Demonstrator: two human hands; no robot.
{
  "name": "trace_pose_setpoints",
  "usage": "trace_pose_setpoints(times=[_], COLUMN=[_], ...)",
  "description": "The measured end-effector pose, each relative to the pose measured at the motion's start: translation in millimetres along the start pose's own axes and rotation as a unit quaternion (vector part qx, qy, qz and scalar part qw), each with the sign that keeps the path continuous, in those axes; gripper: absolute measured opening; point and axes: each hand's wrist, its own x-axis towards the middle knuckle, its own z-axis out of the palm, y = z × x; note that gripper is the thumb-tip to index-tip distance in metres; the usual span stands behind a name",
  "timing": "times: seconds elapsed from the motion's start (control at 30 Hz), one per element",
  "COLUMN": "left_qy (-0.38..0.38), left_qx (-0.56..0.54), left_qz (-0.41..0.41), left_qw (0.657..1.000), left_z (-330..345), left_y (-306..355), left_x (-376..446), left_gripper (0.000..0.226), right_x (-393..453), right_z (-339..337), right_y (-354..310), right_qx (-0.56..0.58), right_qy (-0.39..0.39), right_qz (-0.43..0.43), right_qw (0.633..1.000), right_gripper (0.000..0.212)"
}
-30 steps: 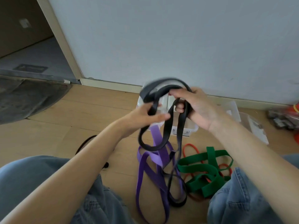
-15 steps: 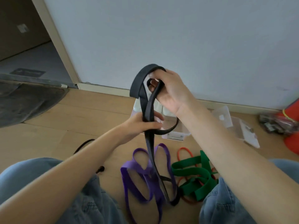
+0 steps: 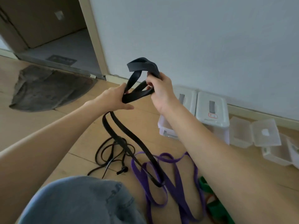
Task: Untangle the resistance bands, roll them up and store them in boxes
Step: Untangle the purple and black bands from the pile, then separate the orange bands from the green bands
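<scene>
I hold a black resistance band (image 3: 141,65) up in the air with both hands. My right hand (image 3: 160,89) grips its looped upper part. My left hand (image 3: 115,97) pinches the band just below, where two strands cross. The band's long tail (image 3: 129,133) hangs down to the wooden floor and runs through a purple band (image 3: 174,181) lying in loops between my knees. A green band (image 3: 215,209) and a bit of an orange one (image 3: 208,198) show at the lower right, partly hidden by my right arm.
A thin black cord (image 3: 111,152) lies tangled on the floor left of the purple band. White lidded boxes (image 3: 212,109) stand by the wall. Clear open boxes (image 3: 254,133) sit to their right. A dark mat (image 3: 48,88) lies by the doorway at left.
My view has swung left and down. My hands moved apart along the black band, the left sliding lower. More of the band's tail is lifted off the purple band.
</scene>
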Motion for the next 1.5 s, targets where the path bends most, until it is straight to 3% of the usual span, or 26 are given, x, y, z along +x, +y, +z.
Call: trace_pose_setpoints(times=[0.07,0.13,0.2,0.27,0.4,0.53,0.6,0.7,0.87,0.93,1.0,1.07,1.13,1.2,1.23,1.27,1.33,1.37,1.47,1.5], left_qy=[-0.025,-0.090,-0.166,-0.201,-0.204,-0.222,-0.233,-0.250,-0.202,-0.201,-0.182,-0.143,-0.114,-0.138,-0.170,-0.202,-0.237,-0.225,-0.125,-0.096], left_qx=[0.071,0.109,0.130,0.138,0.103,0.104,0.148,0.199,0.140,0.103,0.082,0.079,0.099,0.141,0.170,0.196,0.207,0.196,0.158,0.147], left_qz=[-0.009,-0.044,-0.086,-0.125,-0.172,-0.185,-0.176,-0.158,-0.171,-0.176,-0.192,-0.233,-0.274,-0.278,-0.266,-0.254,-0.247,-0.246,-0.217,-0.207], left_qw=[0.997,0.989,0.974,0.962,0.958,0.952,0.945,0.934,0.954,0.958,0.961,0.959,0.950,0.940,0.933,0.925,0.917,0.922,0.955,0.963], left_z=[21.6,54.1,91.2,125.7,187.7,232.8,243.6,249.7,245.6,240.4,234.9,227.8,218.7,211.8,210.4,211.3,218.4,221.9,231.6,234.4], left_y=[-25.0,-54.2,-86.4,-116.8,-148.6,-144.5,-141.8,-140.7,-151.9,-153.0,-155.2,-163.0,-173.9,-180.6,-179.6,-176.1,-162.8,-154.4,-129.9,-123.3], left_x=[5.7,3.1,-7.2,-21.2,-46.5,-64.0,-71.9,-82.3,-89.6,-91.1,-94.4,-98.0,-101.7,-106.5,-108.9,-110.6,-112.7,-112.4,-113.9,-114.8], left_gripper=[0.065,0.065,0.066,0.068,0.064,0.077,0.087,0.087,0.082,0.078,0.071,0.069,0.072,0.075,0.074,0.072,0.071,0.071,0.064,0.063], right_x=[14.2,21.6,19.3,15.5,11.2,-15.6,-29.9,-33.7,12.5,31.8,48.0,61.9,68.3,60.2,50.9,38.8,16.8,10.1,1.9,0.9], right_z=[0.4,-7.4,-18.4,-28.0,-55.3,-97.3,-104.4,-105.8,-73.6,-49.0,-27.4,-9.1,4.0,9.1,7.9,5.6,-2.9,-6.8,-28.0,-42.3], right_y=[38.7,94.2,151.4,197.7,246.2,274.7,282.7,279.6,221.3,205.5,205.5,210.0,219.4,242.6,259.7,277.1,306.3,314.0,308.5,305.4], right_qx=[-0.058,-0.108,-0.175,-0.301,-0.574,-0.685,-0.730,-0.727,-0.605,-0.566,-0.488,-0.301,-0.101,-0.075,-0.163,-0.310,-0.537,-0.576,-0.571,-0.580], right_qy=[0.006,-0.020,-0.125,-0.232,-0.243,-0.293,-0.294,-0.279,-0.297,-0.301,-0.216,-0.035,0.075,0.051,-0.002,-0.097,-0.261,-0.275,-0.169,-0.142], right_qz=[0.064,0.189,0.334,0.386,0.239,0.255,0.189,0.094,0.168,0.176,0.185,0.180,0.169,0.219,0.257,0.284,0.276,0.248,0.169,0.145], right_qw=[0.996,0.976,0.918,0.840,0.744,0.617,0.588,0.620,0.719,0.747,0.825,0.936,0.978,0.972,0.953,0.902,0.753,0.729,0.786,0.789], right_gripper=[0.014,0.016,0.050,0.065,0.056,0.084,0.084,0.063,0.023,0.020,0.023,0.021,0.014,0.016,0.028,0.040,0.055,0.056,0.043,0.042])
